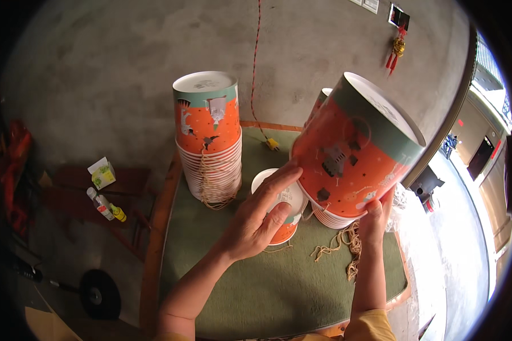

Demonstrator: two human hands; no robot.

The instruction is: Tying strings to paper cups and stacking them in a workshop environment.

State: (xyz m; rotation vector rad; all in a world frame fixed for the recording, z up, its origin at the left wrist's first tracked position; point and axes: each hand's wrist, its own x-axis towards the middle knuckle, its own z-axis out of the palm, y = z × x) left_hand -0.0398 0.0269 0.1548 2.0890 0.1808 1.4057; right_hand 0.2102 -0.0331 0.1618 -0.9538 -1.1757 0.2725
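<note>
Tilted tub stack (347, 162), 2 o'clock: right fingers (374, 209) pinch its rim; left fingers (283, 177), spread, touch its side. Upright stack (210, 129), 10 o'clock.

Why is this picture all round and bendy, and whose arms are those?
It comes from a camera worn on a person's head, looking down. Its fisheye lens bends straight edges. There's no robot: those are the person's own bare arms. The right hand grips the lower edge of a tilted stack of orange tubs, and the left hand reaches to its side. On the green tabletop stand a taller upside-down stack and a lower upside-down tub, with tangled string nearby.
</note>
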